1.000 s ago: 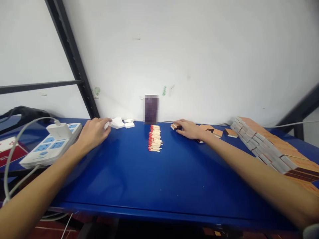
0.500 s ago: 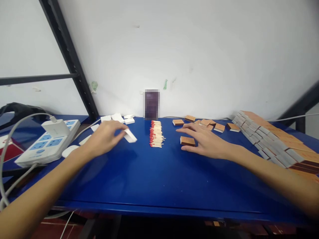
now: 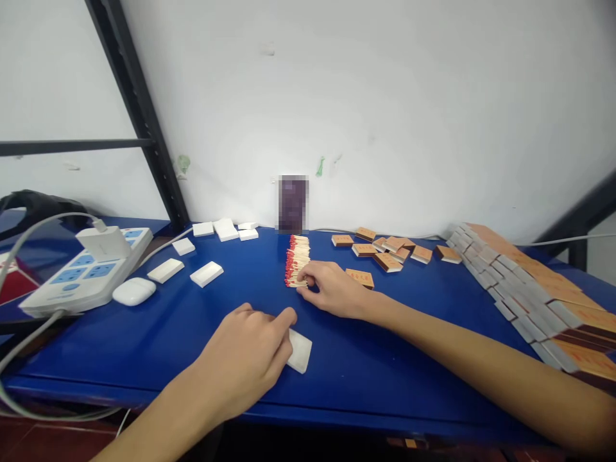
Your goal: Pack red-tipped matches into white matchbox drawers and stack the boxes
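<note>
My left hand (image 3: 248, 350) rests near the front edge of the blue table (image 3: 192, 333), fingers curled over a small white matchbox tray (image 3: 299, 351) that it holds down. My right hand (image 3: 332, 289) reaches to the near end of a neat pile of red-tipped matches (image 3: 297, 258) and its fingertips pinch at the sticks. An orange matchbox sleeve (image 3: 360, 277) lies just right of that hand.
More white trays (image 3: 206, 273) lie at back left beside a white earbud case (image 3: 133, 290) and a power strip (image 3: 81, 269). Loose orange sleeves (image 3: 392, 244) sit at back right. A long stack of finished matchboxes (image 3: 529, 282) runs along the right edge.
My left hand pulled a white tray from the back left to the front middle. My right hand left the orange sleeve and moved left onto the match pile.
</note>
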### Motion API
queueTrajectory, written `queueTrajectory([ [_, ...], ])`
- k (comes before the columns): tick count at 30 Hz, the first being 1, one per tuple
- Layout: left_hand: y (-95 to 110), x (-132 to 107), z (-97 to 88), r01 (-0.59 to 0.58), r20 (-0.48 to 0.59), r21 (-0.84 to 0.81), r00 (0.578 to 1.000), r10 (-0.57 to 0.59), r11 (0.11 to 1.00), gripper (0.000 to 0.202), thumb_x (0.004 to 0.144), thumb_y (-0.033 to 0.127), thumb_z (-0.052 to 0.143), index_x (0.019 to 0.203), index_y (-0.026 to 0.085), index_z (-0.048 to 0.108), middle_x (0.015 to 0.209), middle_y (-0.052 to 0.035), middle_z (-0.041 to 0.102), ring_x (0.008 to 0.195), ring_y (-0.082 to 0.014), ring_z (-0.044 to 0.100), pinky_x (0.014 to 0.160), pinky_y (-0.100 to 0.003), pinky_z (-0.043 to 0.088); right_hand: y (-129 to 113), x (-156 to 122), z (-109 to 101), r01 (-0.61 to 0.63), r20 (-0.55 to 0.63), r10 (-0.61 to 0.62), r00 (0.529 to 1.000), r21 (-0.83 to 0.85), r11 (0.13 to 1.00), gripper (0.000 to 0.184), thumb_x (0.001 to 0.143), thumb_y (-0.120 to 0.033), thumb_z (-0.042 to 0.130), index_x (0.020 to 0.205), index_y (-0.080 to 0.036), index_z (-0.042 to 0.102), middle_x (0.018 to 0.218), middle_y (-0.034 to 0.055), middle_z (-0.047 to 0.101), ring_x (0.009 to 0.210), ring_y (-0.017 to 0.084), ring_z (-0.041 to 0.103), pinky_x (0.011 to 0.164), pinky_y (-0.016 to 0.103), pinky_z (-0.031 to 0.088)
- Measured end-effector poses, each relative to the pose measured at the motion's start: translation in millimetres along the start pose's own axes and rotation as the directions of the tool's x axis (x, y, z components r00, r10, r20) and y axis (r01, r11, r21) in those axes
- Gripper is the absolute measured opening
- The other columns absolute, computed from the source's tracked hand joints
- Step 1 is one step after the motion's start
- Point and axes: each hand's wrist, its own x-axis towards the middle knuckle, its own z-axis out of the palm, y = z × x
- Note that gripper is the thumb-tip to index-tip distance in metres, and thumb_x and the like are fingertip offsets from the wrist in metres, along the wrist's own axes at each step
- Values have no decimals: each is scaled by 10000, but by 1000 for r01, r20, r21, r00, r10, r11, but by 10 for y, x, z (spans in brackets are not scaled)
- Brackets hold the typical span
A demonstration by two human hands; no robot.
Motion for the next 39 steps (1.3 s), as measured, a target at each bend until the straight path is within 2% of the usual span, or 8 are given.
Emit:
queueTrajectory([
  [5, -68, -48, 75, 55, -32, -84, 998, -57, 995, 341, 1011, 384, 330, 1101, 231, 622, 789, -48, 701, 727, -268, 662, 795, -470, 465, -46, 53, -9, -26, 20, 26, 999, 28, 999, 75, 851, -166, 583, 786, -162, 620, 752, 15, 621, 657, 115, 507, 619, 244, 362],
  [9, -182, -154, 135, 53, -42, -163, 997, -60, 985, 460, 911, 583, 516, 1260, 291, 587, 1152, -86, 679, 1124, -357, 607, 1015, -584, 387, -179, -35, -32, -89, 76, 81, 994, 102, 991, 114, 859, -175, 592, 754, -164, 637, 658, -10, 594, 582, 97, 487, 573, 232, 348],
  [11, -220, -209, 171, 25, -27, -185, 999, -30, 982, 546, 853, 623, 589, 1302, 313, 563, 1251, -90, 622, 1212, -378, 542, 1066, -613, 340, -257, -119, -31, -81, 76, 73, 994, 114, 990, 111, 853, -192, 607, 751, -166, 644, 646, -12, 587, 575, 96, 487, 568, 231, 351],
  [16, -216, -261, 204, 10, -76, -214, 997, -27, 977, 375, 915, 519, 560, 1211, 293, 604, 1073, -60, 582, 1038, -295, 558, 1026, -576, 384, -322, -252, -2, 33, 30, -34, 999, 55, 998, 75, 848, -189, 602, 795, -166, 650, 654, -10, 577, 580, 105, 485, 597, 242, 378],
  [20, -193, -263, 168, -16, -69, -216, 998, 1, 976, 323, 943, 487, 529, 1158, 267, 628, 1035, -64, 566, 968, -268, 545, 956, -514, 445, -266, -263, 36, 100, -20, -99, 995, 53, 994, 80, 849, -199, 590, 804, -166, 647, 656, -12, 572, 584, 107, 486, 604, 243, 386],
  [23, -204, -275, 159, -19, -77, -206, 997, 3, 978, 396, 943, 489, 535, 1266, 270, 599, 1167, -94, 566, 1063, -290, 536, 942, -491, 473, -232, -283, 70, 129, -69, -125, 990, 63, 990, 85, 842, -199, 587, 872, -166, 659, 672, -9, 575, 604, 115, 497, 597, 241, 388],
  [28, -252, -295, 193, -68, -107, -166, 993, 50, 984, 572, 936, 485, 560, 1468, 313, 442, 1517, -94, 434, 1386, -385, 368, 1076, -593, 389, -214, -328, 99, 184, -125, -172, 977, 89, 979, 123, 825, -165, 566, 914, -165, 651, 731, 9, 595, 613, 118, 513, 576, 236, 395],
  [39, -295, -332, 212, -112, -54, -135, 993, 105, 984, 546, 976, 448, 516, 1499, 355, 388, 1568, -44, 394, 1432, -382, 360, 1084, -634, 397, -254, -327, 100, 228, -144, -213, 966, 99, 969, 116, 812, -148, 558, 780, -175, 666, 712, 14, 607, 588, 113, 531, 552, 237, 396],
])
